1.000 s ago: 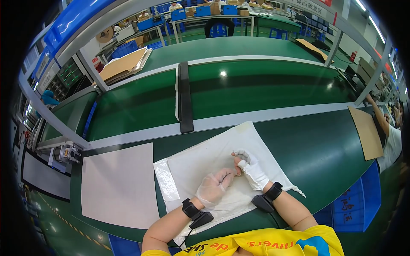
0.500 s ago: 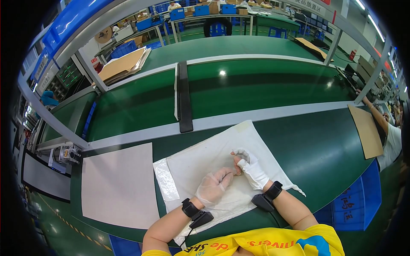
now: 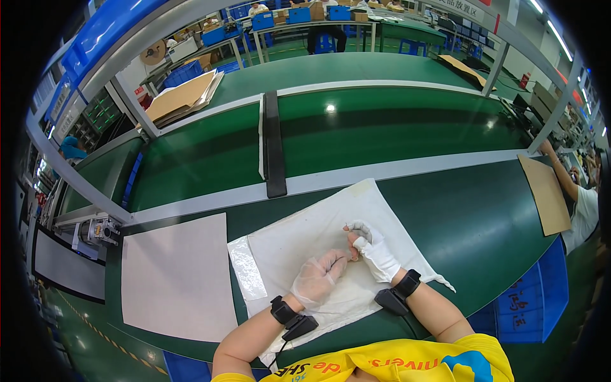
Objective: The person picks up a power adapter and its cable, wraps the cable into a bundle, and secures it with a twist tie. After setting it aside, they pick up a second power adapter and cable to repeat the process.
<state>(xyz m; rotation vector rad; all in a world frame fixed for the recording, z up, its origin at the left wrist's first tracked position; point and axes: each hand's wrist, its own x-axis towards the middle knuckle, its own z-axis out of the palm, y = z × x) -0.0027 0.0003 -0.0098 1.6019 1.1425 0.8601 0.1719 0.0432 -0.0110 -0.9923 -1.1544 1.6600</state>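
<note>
My left hand (image 3: pixel 318 279), in a thin see-through glove, is closed over a white cloth (image 3: pixel 309 219) spread on the green table. Meeting its fingertips is my right hand (image 3: pixel 375 253), in a white glove that leaves some fingertips bare, with thumb and fingers curled together. Whatever sits between the fingers is hidden or too small to name. A shiny pale strip (image 3: pixel 249 267) runs along the cloth's left edge. Black straps with small dark boxes circle both wrists.
Left of the cloth lies a pale flat sheet (image 3: pixel 178 277). Beyond the table runs a green conveyor belt (image 3: pixel 394 124) with a dark bar (image 3: pixel 273 143) across it. Brown cardboard (image 3: pixel 545 194) lies at the right edge, beside a co-worker's arm (image 3: pixel 563 169) and a blue bin (image 3: pixel 531 296).
</note>
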